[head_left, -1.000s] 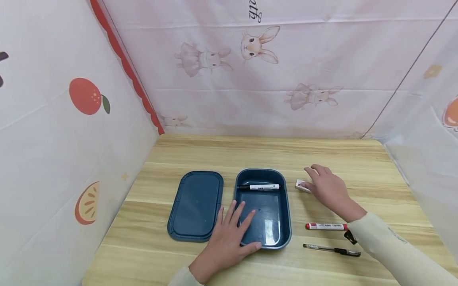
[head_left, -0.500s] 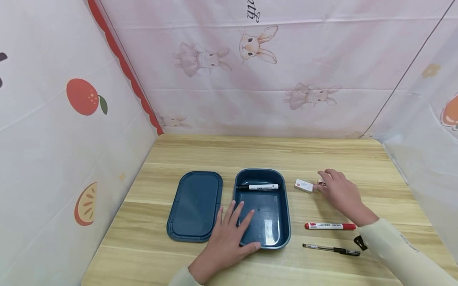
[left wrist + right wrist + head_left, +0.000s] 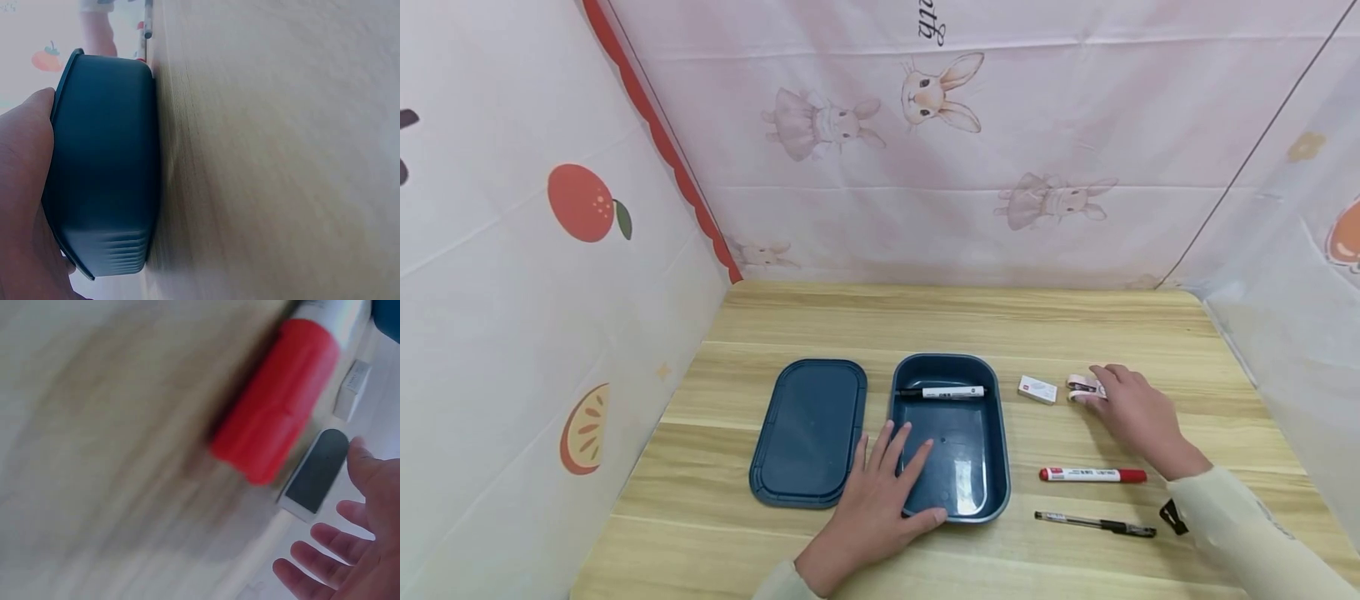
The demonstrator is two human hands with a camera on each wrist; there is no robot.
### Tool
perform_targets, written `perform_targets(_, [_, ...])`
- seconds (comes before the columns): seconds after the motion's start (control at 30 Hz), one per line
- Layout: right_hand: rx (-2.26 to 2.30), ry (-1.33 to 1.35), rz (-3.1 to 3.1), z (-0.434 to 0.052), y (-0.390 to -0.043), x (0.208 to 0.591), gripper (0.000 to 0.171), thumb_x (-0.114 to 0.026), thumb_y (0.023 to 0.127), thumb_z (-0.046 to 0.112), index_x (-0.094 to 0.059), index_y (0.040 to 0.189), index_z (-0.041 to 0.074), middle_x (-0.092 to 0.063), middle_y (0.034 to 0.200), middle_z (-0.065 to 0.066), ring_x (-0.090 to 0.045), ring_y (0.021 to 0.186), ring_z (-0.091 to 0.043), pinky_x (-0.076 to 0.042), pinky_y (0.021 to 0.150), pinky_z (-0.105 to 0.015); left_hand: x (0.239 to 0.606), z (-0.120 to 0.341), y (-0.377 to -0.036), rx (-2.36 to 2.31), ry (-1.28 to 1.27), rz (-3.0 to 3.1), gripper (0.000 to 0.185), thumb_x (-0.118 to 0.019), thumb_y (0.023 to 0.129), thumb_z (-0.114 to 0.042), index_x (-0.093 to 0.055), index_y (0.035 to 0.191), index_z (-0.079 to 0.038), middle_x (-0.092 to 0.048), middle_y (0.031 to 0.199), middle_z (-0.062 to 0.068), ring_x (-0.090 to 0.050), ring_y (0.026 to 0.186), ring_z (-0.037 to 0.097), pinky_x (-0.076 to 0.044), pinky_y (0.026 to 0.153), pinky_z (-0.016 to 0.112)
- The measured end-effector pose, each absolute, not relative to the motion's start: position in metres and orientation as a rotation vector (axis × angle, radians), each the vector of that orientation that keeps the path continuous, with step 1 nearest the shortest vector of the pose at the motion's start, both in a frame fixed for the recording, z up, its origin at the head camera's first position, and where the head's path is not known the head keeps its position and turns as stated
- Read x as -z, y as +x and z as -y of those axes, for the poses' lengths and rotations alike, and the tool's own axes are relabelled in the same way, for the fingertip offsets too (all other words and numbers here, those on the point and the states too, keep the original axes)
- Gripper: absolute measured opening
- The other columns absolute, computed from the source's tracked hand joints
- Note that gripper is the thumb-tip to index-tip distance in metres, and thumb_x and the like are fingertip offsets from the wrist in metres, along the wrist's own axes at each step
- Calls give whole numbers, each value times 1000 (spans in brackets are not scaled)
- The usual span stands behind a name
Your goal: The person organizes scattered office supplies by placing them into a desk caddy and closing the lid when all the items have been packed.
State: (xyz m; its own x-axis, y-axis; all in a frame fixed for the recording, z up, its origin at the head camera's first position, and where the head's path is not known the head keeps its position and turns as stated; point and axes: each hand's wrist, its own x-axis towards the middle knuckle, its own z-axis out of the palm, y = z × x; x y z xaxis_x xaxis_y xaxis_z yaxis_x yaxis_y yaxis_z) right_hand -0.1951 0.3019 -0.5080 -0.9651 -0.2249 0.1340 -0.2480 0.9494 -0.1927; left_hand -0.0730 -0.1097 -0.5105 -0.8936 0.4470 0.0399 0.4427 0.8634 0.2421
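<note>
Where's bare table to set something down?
Free: the strip of table behind the box and lid, up to the backdrop; also front-left, between lid and left sleeve. Crowded: right of the box, with stapler, small white block, red marker, pen and black clip.

Rabbit-printed cloth (image 3: pixel 955 154) hangs behind the wood-grain table (image 3: pixel 955 321).

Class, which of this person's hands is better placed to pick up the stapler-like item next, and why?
Probably the right hand: its fingers are right beside the stapler-like item. The left hand rests at the blue box, farther away.
</note>
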Motion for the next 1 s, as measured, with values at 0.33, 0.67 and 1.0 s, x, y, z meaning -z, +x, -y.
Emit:
perform_targets(0.33, [-307,370,3012,-312,-191,516,61,-67,96,42,-52,140,3,-58,130,-29,-58,111,-48,-51,78,-67,509,110,-73,-423,701,-2998,84,-43,92,-77,-24,161,-33,-14,170,4,-6,157,32,-14,118,70])
perform_targets(0.67, [-286,381,3013,-313,-191,518,54,-67,97,34,-55,136,0,-64,122,-27,-62,105,-47,-52,77,-64,510,110,-72,-436,690,-2992,84,-43,92,-77,-22,161,-34,-14,170,4,-5,157,32,-14,118,70])
perform_targets(1.0, [-306,465,2877,-317,-193,520,39,-75,91,26,-64,121,3,-71,103,-17,-69,85,-36,-52,58,-48,509,109,-72,-443,690,-2990,84,-44,92,-76,-22,162,-34,-13,170,4,-5,157,32,-14,119,69])
